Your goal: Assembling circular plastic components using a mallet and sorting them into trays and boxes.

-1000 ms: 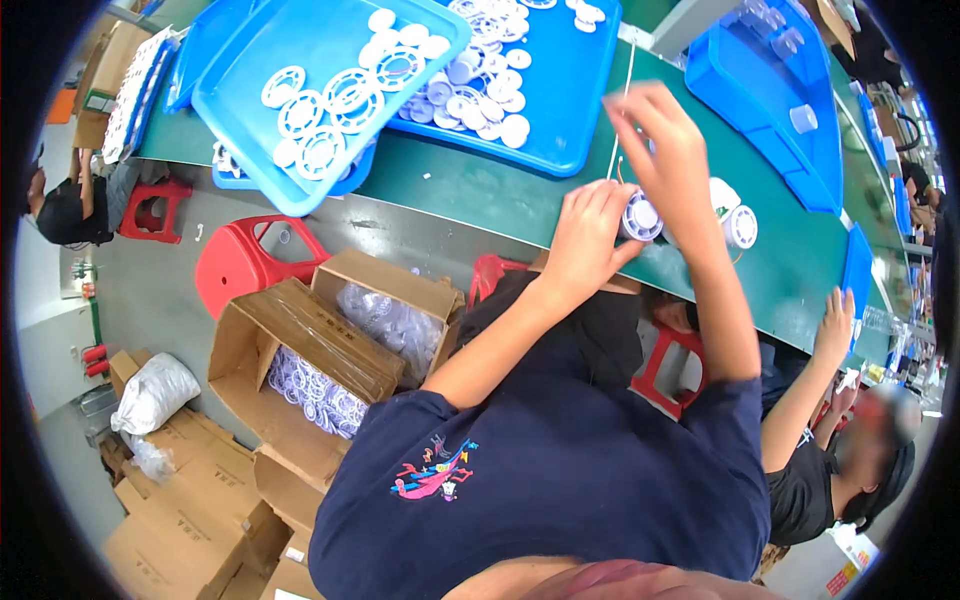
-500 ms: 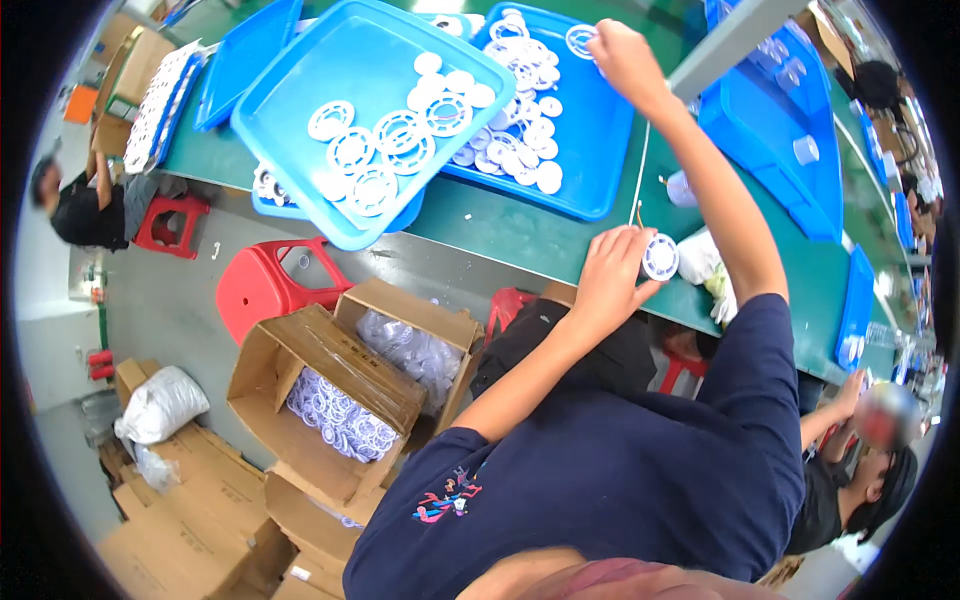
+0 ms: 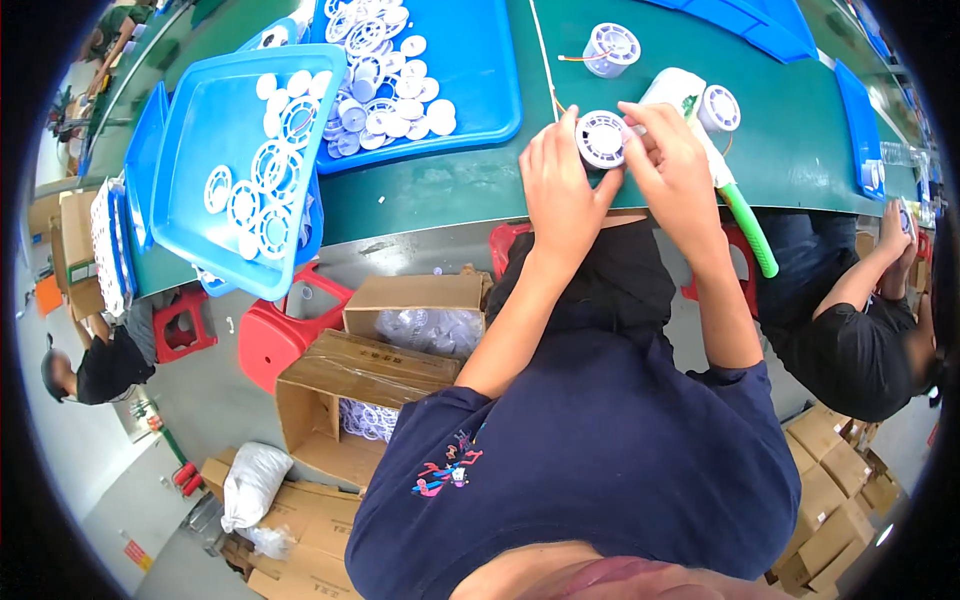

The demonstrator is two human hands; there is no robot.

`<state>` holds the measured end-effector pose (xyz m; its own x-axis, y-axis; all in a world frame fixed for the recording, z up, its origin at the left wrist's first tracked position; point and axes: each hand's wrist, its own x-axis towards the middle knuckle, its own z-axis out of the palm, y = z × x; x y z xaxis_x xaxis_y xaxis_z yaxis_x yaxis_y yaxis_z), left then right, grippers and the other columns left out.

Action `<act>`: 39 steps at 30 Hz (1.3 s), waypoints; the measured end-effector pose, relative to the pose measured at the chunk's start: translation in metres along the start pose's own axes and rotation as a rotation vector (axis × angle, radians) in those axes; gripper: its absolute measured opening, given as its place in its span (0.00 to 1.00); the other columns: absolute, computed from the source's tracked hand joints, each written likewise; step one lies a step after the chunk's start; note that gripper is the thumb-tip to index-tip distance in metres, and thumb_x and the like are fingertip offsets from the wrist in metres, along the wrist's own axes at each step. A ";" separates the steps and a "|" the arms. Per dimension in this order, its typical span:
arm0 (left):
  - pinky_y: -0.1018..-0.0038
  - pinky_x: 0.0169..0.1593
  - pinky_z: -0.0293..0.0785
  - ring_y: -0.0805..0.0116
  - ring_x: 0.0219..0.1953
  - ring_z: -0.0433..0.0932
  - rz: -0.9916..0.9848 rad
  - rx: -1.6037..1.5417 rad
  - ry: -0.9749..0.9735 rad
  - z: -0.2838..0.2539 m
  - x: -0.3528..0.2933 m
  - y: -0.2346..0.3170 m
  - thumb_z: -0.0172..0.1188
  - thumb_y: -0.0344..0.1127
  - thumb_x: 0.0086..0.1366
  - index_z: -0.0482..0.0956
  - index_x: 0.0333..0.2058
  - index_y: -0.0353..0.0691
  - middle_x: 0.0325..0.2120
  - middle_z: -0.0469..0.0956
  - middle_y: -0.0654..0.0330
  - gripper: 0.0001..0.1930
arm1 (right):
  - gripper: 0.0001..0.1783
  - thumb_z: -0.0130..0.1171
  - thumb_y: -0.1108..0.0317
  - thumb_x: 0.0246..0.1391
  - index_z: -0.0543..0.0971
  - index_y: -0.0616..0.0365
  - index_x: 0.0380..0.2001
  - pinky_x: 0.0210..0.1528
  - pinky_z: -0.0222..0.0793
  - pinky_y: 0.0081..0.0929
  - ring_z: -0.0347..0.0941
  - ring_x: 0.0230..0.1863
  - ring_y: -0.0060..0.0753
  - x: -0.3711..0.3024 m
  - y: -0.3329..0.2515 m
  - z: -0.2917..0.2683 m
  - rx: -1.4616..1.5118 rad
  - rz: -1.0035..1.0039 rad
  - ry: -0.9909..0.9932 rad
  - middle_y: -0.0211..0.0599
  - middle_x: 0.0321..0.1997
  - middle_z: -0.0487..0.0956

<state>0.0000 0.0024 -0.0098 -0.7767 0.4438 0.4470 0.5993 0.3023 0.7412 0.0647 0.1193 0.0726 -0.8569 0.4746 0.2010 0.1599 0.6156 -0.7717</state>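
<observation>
Close to the table's near edge, my left hand [image 3: 562,195] is closed around a small white round housing [image 3: 602,139] with a slotted ring face. A thin wire sticks out behind it. My right hand [image 3: 678,175] has its thumb and fingers bent against the housing's right rim; whether a small part is between them is hidden. Farther back stands a similar white housing [image 3: 612,50] with a wire. Another housing [image 3: 719,108] is beside a white bundle [image 3: 672,92] with a bright green handle-like piece [image 3: 748,230].
On the left, a blue tray [image 3: 172,215] carries white slotted rings and discs. Behind it, a larger blue tray [image 3: 490,100] has a heap of similar parts. Cardboard boxes [image 3: 365,360] and a red stool [image 3: 268,345] are on the floor. A co-worker [image 3: 850,340] sits at right.
My right hand has come back from the large blue tray, where it was at a white slotted ring, to the housing in my left hand. The view has shifted rightward.
</observation>
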 end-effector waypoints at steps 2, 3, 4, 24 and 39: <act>0.52 0.63 0.66 0.44 0.58 0.74 -0.016 0.019 0.014 0.001 -0.001 0.001 0.76 0.37 0.53 0.70 0.63 0.30 0.52 0.77 0.44 0.40 | 0.23 0.66 0.72 0.58 0.78 0.71 0.55 0.42 0.75 0.33 0.78 0.40 0.41 -0.004 -0.002 0.000 -0.060 -0.058 -0.059 0.48 0.48 0.78; 0.52 0.63 0.66 0.44 0.58 0.74 -0.018 0.019 0.025 0.001 -0.002 0.000 0.76 0.37 0.53 0.70 0.63 0.30 0.52 0.77 0.44 0.40 | 0.25 0.68 0.71 0.57 0.78 0.72 0.56 0.43 0.75 0.33 0.78 0.43 0.43 -0.006 -0.003 0.000 -0.140 -0.166 -0.068 0.49 0.50 0.78; 0.52 0.63 0.66 0.44 0.58 0.74 -0.015 0.019 0.018 0.000 -0.002 -0.001 0.75 0.35 0.53 0.70 0.63 0.31 0.52 0.77 0.44 0.39 | 0.30 0.72 0.68 0.55 0.76 0.71 0.58 0.44 0.76 0.33 0.78 0.47 0.47 -0.008 -0.008 -0.001 -0.175 -0.146 -0.119 0.51 0.53 0.76; 0.52 0.60 0.70 0.46 0.55 0.77 -0.027 -0.066 0.069 -0.007 -0.002 0.006 0.73 0.31 0.54 0.65 0.66 0.32 0.50 0.79 0.46 0.41 | 0.30 0.78 0.56 0.49 0.75 0.66 0.45 0.42 0.75 0.46 0.78 0.42 0.56 -0.002 -0.008 0.008 -0.302 -0.059 -0.078 0.52 0.43 0.76; 0.52 0.56 0.76 0.39 0.55 0.78 -0.093 -0.205 0.055 -0.007 -0.016 0.016 0.73 0.38 0.61 0.67 0.65 0.34 0.55 0.75 0.42 0.37 | 0.29 0.72 0.60 0.54 0.75 0.65 0.54 0.48 0.75 0.47 0.77 0.47 0.57 -0.023 -0.010 -0.011 -0.369 -0.143 0.000 0.54 0.52 0.74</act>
<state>0.0204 -0.0060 -0.0011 -0.8397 0.3736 0.3941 0.4768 0.1598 0.8643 0.0877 0.1090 0.0821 -0.8835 0.3675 0.2905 0.2044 0.8604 -0.4668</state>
